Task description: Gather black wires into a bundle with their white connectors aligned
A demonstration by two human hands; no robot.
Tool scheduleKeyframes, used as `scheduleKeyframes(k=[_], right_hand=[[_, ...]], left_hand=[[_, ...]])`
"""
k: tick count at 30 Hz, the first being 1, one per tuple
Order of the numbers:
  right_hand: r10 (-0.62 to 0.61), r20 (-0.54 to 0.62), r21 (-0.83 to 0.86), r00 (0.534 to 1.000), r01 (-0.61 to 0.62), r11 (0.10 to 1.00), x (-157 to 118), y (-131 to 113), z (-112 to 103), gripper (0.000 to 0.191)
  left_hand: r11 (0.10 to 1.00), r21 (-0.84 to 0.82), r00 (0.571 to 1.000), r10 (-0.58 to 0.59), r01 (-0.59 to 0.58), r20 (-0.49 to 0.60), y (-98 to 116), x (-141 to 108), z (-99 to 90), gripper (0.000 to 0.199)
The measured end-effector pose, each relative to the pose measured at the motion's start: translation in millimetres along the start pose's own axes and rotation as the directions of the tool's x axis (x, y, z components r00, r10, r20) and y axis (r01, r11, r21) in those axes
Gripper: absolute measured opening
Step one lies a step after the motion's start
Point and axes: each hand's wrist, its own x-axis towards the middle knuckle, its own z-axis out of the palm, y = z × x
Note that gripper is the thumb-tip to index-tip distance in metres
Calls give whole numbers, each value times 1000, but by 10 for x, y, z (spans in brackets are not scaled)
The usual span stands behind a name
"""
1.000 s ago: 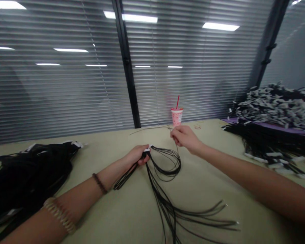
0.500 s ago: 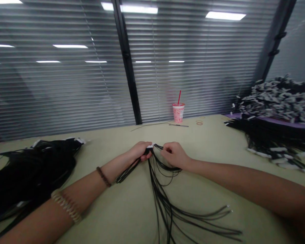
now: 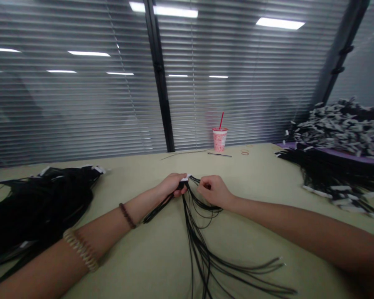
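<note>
A bundle of thin black wires (image 3: 195, 232) with white connectors at its head lies between my hands. My left hand (image 3: 173, 185) is closed on the bundle near a white connector (image 3: 184, 180), and a folded loop of wires hangs out below its wrist side. Just to the right, my right hand (image 3: 214, 190) is curled into a pinch around several of the black wires, close to a second small white connector (image 3: 189, 176). The loose wire ends fan out toward the table's front, some with bare metallic tips. The fingers hide how the wires are gripped.
On the left lies a heap of black wires (image 3: 43, 203). To the right are more black wire bundles (image 3: 327, 170) and a large pile of white-ended wires (image 3: 345, 124). A pink cup with a straw (image 3: 220, 139), a thin pen-like rod (image 3: 220, 155) and rubber bands (image 3: 244, 153) stand or lie at the back.
The view has shifted slightly. Both hands keep their hold on the wires, and the loose wire ends sit a little lower in view.
</note>
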Motion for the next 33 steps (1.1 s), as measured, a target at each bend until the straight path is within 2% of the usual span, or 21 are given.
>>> scheduleKeyframes(k=[17,29,33], right_hand=[[8,-51,-11,999,-8,1000,-8,-9,-8,20],[-14,-27,-28,1000,14,1000,-5,-5,-3,20],[-31,22,-71,999,33,997,-13,-10,1,21]], left_hand=[[1000,5,1000,16,-16,-14,0,-14,15,28],[1000,-7,1000,23,-23,-5,14,-24,19,25],[1000,0,1000,29,-29,-4,15,-28,21,24]])
